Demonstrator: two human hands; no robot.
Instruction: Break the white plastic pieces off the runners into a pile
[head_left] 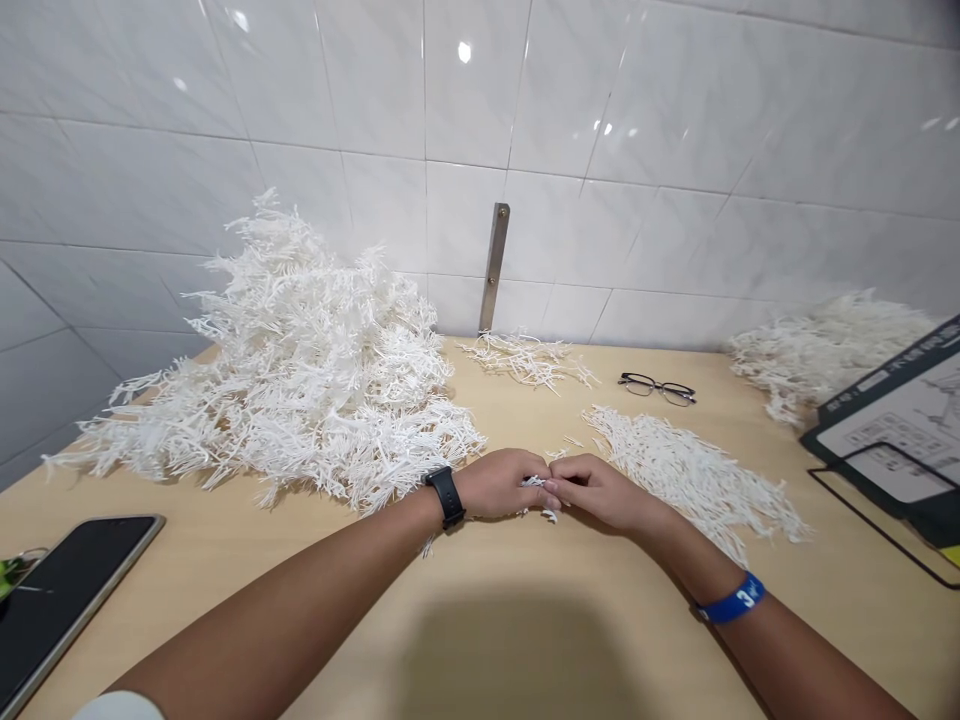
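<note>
My left hand (504,482), with a black watch at its wrist, is closed on small white pieces (534,481) that poke out between its fingers. Its fingertips meet those of my right hand (600,490), which is pinched; what that hand grips is hidden. A blue band circles my right wrist. To the left rises a large heap of branching white plastic pieces (322,370). A flatter pile of separate white strips (690,470) lies just right of my right hand. Behind my hands is a small scatter of thin white pieces (529,358).
Black-framed glasses (658,388) lie behind the strips. At the right are another white pile (832,345), a dark green printed box (900,430) and a black wire frame (885,515). A phone (71,590) lies front left. A metal strip (494,265) stands against the tiled wall.
</note>
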